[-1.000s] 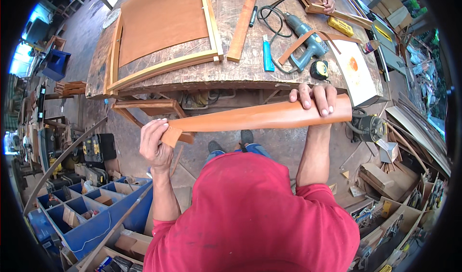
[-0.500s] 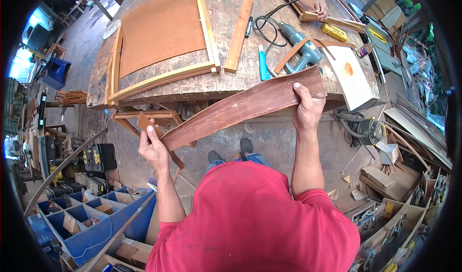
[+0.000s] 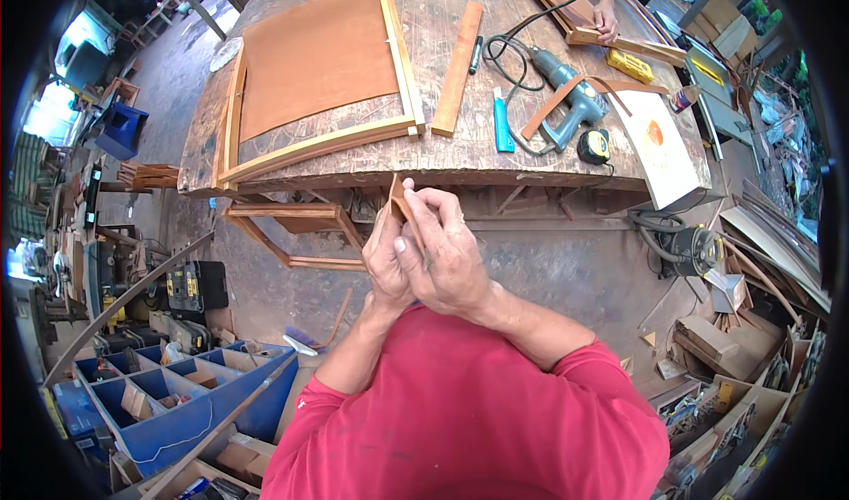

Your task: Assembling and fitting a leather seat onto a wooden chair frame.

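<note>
In front of the workbench edge, my left hand [image 3: 387,259] and my right hand [image 3: 449,257] are together, closed on a brown leather strip [image 3: 401,201]. The strip is folded up between my fingers, and most of it is hidden by them. Beyond my hands lies a wooden frame [image 3: 327,151] with a brown leather sheet [image 3: 320,67] on it. To its right rest a flat wooden slat [image 3: 458,68], a black marker [image 3: 477,55] and a blue utility knife [image 3: 503,122].
On the workbench [image 3: 354,166] sit a corded power tool [image 3: 573,98], a tape measure [image 3: 593,146], a yellow case [image 3: 630,65] and a white board [image 3: 659,151]. Another person's hand [image 3: 606,22] touches wood at the far right. A blue divided bin [image 3: 199,420] stands lower left.
My hands have come together from far apart. The leather strip, stretched out between them before, is now folded up. The tape measure it covered now shows.
</note>
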Demonstrator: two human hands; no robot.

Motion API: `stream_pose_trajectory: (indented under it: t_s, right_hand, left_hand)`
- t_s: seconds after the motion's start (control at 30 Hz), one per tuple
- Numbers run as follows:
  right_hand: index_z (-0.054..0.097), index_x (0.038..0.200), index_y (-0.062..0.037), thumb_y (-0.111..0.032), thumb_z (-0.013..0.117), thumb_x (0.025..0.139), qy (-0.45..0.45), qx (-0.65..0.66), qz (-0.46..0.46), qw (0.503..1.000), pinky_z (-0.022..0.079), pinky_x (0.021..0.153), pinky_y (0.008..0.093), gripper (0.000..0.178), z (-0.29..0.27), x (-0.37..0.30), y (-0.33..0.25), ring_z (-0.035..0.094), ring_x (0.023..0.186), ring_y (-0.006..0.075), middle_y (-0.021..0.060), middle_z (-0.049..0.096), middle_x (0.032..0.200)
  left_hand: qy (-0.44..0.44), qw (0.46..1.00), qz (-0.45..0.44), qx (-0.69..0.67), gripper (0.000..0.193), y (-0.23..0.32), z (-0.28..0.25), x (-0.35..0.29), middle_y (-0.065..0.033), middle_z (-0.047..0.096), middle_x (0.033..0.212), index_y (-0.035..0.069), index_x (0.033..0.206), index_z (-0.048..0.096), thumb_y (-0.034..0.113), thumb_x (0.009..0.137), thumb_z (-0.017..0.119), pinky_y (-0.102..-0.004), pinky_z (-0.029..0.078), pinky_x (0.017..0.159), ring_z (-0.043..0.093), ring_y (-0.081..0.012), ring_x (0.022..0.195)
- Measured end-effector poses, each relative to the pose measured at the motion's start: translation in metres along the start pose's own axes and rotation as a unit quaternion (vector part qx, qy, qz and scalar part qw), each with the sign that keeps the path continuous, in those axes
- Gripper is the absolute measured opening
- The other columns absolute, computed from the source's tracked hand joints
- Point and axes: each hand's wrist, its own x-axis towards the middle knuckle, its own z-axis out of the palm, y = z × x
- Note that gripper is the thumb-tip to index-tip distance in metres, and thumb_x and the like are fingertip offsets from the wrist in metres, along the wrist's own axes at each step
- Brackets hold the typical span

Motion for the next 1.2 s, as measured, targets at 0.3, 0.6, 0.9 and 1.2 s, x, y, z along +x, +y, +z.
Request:
stream_pose_trajectory:
  t_s: [0.3,0.6,0.9,1.2]
  right_hand:
    - [0.039,0.146,0.0139,-0.036,0.072,0.089,-0.046,-0.052,0.010,0.998,0.054,0.091,0.0488,0.083,-0.004,0.006,-0.010,0.056,0.116,0.0460,0.0298,0.046,0.130]
    - [0.021,0.155,0.0140,-0.059,0.068,0.089,-0.096,-0.071,-0.003,0.993,0.049,0.101,0.0496,0.109,-0.003,-0.002,-0.008,0.047,0.129,0.0468,0.0322,0.035,0.141]
    - [0.028,0.154,0.0090,-0.053,0.078,0.080,-0.098,-0.187,-0.044,0.976,0.040,0.106,0.0550,0.109,0.003,-0.017,0.000,0.044,0.125,0.0431,0.0251,0.036,0.142]
    - [0.036,0.154,0.0020,-0.047,0.074,0.088,-0.112,-0.039,-0.052,0.992,0.036,0.110,0.0556,0.091,0.004,-0.012,0.004,0.043,0.123,0.0444,0.0245,0.042,0.140]
  left_hand:
    - [0.001,0.998,0.011,-0.068,0.058,-0.014,0.003,-0.010,-0.0248,0.047,0.146,-0.011,0.144,0.045,0.031,0.104,0.048,-0.0446,0.047,0.104,0.056,-0.0386,0.127]
    - [-0.027,0.879,-0.220,-0.422,0.079,0.014,-0.017,-0.007,-0.0236,0.025,0.165,-0.011,0.154,0.031,0.047,0.103,0.047,-0.0466,0.034,0.119,0.039,-0.0366,0.146]
    - [-0.124,0.857,-0.290,-0.409,0.106,0.028,-0.066,-0.005,-0.0222,0.042,0.155,-0.011,0.155,0.030,0.053,0.084,0.076,-0.0463,0.035,0.119,0.045,-0.0315,0.143]
    - [0.060,0.850,-0.338,-0.399,0.047,0.028,-0.078,-0.004,-0.0208,0.064,0.131,-0.015,0.129,0.061,0.007,0.088,0.063,-0.0427,0.044,0.112,0.060,-0.0307,0.125]
